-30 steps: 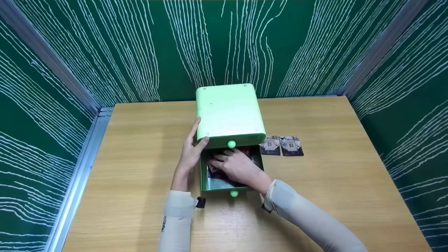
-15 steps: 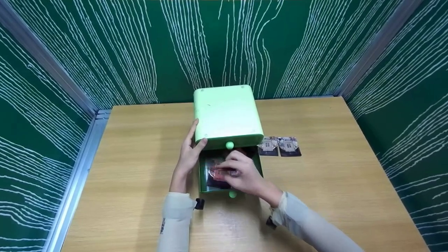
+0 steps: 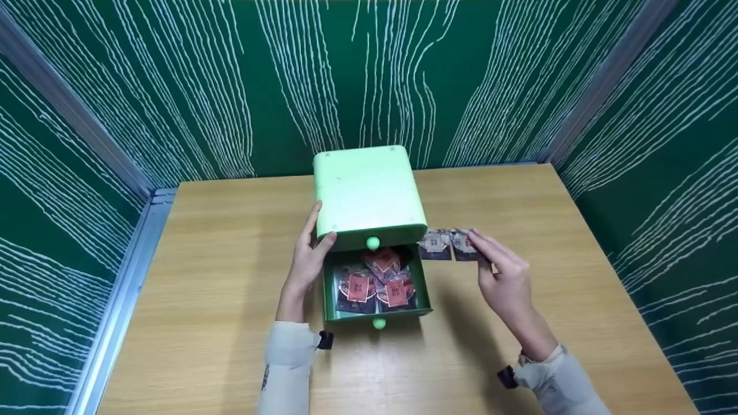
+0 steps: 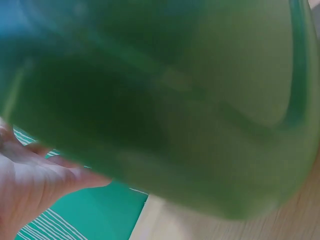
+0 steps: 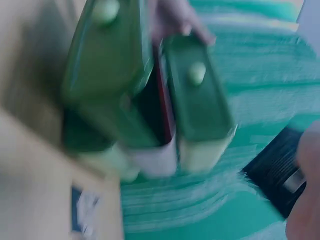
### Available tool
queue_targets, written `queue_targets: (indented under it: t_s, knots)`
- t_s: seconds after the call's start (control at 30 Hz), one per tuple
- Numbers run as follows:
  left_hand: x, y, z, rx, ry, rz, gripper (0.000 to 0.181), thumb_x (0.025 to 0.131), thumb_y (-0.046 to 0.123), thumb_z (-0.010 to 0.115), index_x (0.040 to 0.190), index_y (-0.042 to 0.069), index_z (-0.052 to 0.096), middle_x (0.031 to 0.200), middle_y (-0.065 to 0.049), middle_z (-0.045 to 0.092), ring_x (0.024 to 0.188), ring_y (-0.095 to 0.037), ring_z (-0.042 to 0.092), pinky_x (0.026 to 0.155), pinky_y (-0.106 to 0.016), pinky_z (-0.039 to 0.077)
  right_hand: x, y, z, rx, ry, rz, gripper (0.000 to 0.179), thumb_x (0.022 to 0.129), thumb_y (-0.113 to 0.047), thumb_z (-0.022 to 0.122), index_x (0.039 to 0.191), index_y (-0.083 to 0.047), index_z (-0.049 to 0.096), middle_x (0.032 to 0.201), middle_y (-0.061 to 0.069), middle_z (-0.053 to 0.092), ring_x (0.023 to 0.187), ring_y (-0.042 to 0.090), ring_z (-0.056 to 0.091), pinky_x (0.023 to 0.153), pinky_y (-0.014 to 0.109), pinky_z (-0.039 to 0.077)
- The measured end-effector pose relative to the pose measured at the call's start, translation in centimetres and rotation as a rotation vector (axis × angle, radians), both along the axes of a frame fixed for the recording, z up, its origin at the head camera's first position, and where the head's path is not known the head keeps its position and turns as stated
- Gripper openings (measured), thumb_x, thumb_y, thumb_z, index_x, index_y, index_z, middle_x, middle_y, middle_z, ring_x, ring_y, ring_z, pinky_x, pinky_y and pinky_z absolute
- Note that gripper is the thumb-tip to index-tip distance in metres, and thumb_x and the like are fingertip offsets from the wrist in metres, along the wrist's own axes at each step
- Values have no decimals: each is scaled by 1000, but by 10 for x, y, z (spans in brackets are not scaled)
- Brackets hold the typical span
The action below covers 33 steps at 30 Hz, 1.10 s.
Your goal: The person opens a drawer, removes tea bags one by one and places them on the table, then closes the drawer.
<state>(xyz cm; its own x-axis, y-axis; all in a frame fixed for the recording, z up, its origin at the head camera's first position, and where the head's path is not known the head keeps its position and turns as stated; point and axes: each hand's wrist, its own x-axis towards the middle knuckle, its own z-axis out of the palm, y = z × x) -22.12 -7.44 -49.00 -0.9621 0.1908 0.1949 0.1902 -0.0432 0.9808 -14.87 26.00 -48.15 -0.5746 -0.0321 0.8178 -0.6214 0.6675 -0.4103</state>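
Observation:
A light green two-drawer box [image 3: 369,190] stands on the table with its lower drawer [image 3: 377,316] pulled out. Inside the drawer lie several square printed cards [image 3: 357,288] with red labels. My left hand [image 3: 305,259] rests against the box's left side, thumb at the front corner; the left wrist view shows its extended fingers [image 4: 85,177] beside the blurred green wall. To the right of the box, my right hand [image 3: 507,282] pinches a dark square card [image 5: 277,170], seen nearly edge-on from the head. Its fingertips overlap one of two pale-patterned cards [image 3: 435,245] on the tabletop.
The wooden table [image 3: 219,288] carries the box near its middle. Green walls with white wavy lines [image 3: 369,75] enclose the back and both sides. The upper drawer's round knob [image 3: 373,242] overhangs the lower drawer's back part.
My right hand has come up out of the lower drawer with a card and swung right, over the table cards. The drawer's cards are uncovered. My left hand stays on the box.

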Motion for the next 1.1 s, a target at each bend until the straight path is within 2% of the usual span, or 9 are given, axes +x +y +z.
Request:
queue_targets:
  t_s: [0.07,0.23,0.4,0.5,0.63,0.77,0.97,1.1]
  knots:
    - [1,-1,-2,-1,-5,5,67,99,15,57,156,15,22,161,-6,13,146,-22,9,115,-46,10,-2,8,-23,110,-125,-77,42,77,23,62,110,0,72,112,17,68,101,33,67,87,35,52]
    - [0,0,-5,18,2,10,68,99,15,57,156,14,22,161,-6,13,146,-23,9,116,-46,10,-5,8,-76,356,-415,-134,50,75,15,66,121,-5,68,116,22,65,102,39,64,84,49,52]
    - [0,3,-5,21,-4,8,68,99,15,58,156,16,22,162,-5,12,146,-22,8,116,-45,10,-8,0,-108,475,-575,-151,47,79,11,65,124,-3,65,118,24,63,102,40,63,84,52,51]
    - [2,2,-5,5,-20,5,68,98,16,58,156,17,21,162,-4,11,147,-22,8,116,-45,10,-9,-3,-121,530,-663,-92,46,84,8,61,130,-1,60,127,25,58,112,43,57,91,53,47]
    - [3,1,-6,-3,-24,6,68,99,17,57,156,18,22,162,-3,11,146,-20,8,116,-45,10,-11,-5,-130,620,-773,40,57,84,7,56,140,5,46,143,27,42,130,49,38,103,58,34]
    - [1,1,-6,15,12,5,67,99,12,56,156,15,22,162,-6,11,146,-21,9,116,-44,11,-16,-2,-130,639,-794,129,69,78,8,59,143,9,38,147,31,33,134,53,27,107,61,25]
    - [0,-1,-8,14,32,9,67,98,10,56,156,14,21,161,-6,12,146,-21,10,116,-43,12,-24,2,-127,639,-820,177,74,78,5,64,146,5,36,150,28,32,136,50,25,109,58,22]
    - [-2,2,-6,11,38,8,67,99,10,55,156,14,21,161,-6,12,146,-21,10,116,-43,12,-28,8,-122,649,-821,181,74,78,5,64,146,5,35,150,28,31,136,50,26,109,56,24]
